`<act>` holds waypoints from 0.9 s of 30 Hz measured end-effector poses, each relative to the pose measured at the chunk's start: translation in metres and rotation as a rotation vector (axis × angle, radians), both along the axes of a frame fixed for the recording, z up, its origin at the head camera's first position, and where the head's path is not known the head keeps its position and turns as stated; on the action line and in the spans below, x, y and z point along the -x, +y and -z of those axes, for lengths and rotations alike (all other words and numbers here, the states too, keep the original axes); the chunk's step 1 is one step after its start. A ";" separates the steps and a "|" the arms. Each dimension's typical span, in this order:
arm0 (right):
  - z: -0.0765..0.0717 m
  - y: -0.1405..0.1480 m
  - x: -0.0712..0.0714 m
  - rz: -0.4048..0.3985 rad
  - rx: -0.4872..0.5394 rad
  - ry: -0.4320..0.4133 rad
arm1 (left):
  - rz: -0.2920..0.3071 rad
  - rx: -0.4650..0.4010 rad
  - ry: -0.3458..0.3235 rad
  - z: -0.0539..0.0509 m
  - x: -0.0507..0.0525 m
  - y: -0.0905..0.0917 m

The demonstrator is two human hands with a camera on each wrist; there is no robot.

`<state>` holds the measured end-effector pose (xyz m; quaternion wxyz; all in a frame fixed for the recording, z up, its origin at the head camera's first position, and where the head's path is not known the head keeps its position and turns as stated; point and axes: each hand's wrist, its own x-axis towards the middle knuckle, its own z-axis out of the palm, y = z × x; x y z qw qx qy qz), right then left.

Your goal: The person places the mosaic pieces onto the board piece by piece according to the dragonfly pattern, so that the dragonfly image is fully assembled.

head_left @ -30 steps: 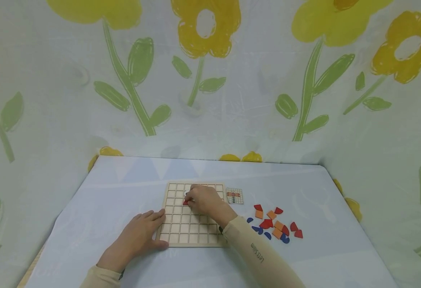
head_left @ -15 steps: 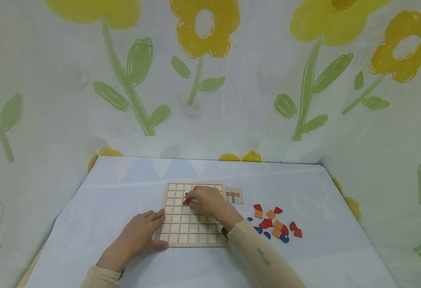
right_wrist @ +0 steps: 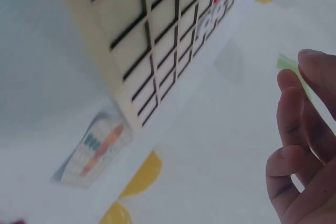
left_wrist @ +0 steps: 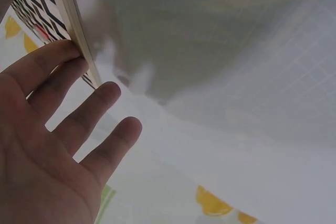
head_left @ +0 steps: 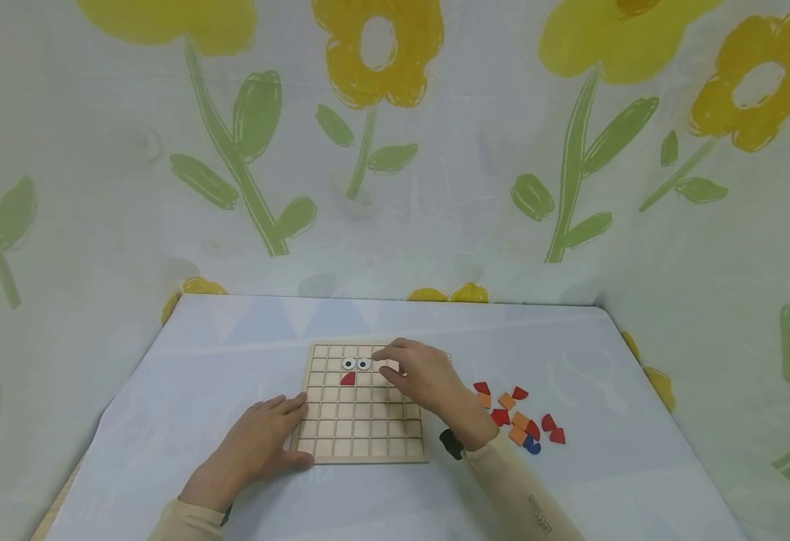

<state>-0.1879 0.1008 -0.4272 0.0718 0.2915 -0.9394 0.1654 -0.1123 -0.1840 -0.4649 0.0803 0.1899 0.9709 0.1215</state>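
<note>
A wooden grid board (head_left: 371, 460) lies on the table. Two round eye pieces (head_left: 364, 364) sit side by side in its upper squares, with a red quarter-circle piece (head_left: 348, 379) just below the left one. My left hand (head_left: 260, 436) rests against the board's left edge, fingers spread; in the left wrist view fingertips (left_wrist: 68, 49) touch the frame. Over the board's upper right squares hovers my right hand (head_left: 425, 376), thumb and fingers apart and holding nothing. It hides most of the pattern card, but the right wrist view shows that card (right_wrist: 100, 150) beside the board.
Right of the board lie scattered red quarter pieces (head_left: 557, 436), orange squares (head_left: 507, 401) and blue half-round pieces (head_left: 532, 445). My right forearm (head_left: 517, 481) covers part of that side. A flower-printed cloth (head_left: 462, 188) rises behind the table.
My right hand has drawn back to the right from the eye pieces and its fingers have parted. Both eye pieces now show in full. The left hand has stayed in place.
</note>
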 end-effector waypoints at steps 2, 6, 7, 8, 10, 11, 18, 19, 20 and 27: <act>-0.001 0.011 -0.002 0.026 0.015 0.025 | -0.001 0.001 0.002 0.000 0.000 0.000; 0.000 0.039 -0.006 0.078 0.053 0.076 | -0.003 0.000 0.001 0.000 0.001 0.001; 0.002 0.047 -0.007 0.082 0.059 0.094 | -0.003 -0.001 0.001 0.000 0.001 0.001; 0.003 0.054 -0.008 0.084 0.063 0.114 | -0.005 -0.002 0.000 -0.001 0.001 0.001; 0.005 0.068 -0.012 0.087 0.067 0.129 | -0.009 -0.005 -0.005 -0.001 0.001 0.002; 0.006 0.074 -0.014 0.095 0.059 0.132 | -0.012 -0.006 -0.009 -0.001 0.001 0.002; 0.014 0.114 -0.037 0.217 -0.035 0.084 | -0.022 -0.007 -0.020 0.000 0.000 0.000; 0.015 0.119 -0.041 0.231 -0.045 0.071 | -0.022 -0.007 -0.019 0.000 0.000 0.000; 0.016 0.124 -0.044 0.238 -0.048 0.065 | -0.021 -0.010 -0.019 0.000 0.000 0.000; 0.023 0.162 -0.066 0.290 -0.044 0.015 | -0.014 -0.012 -0.009 -0.001 0.000 0.000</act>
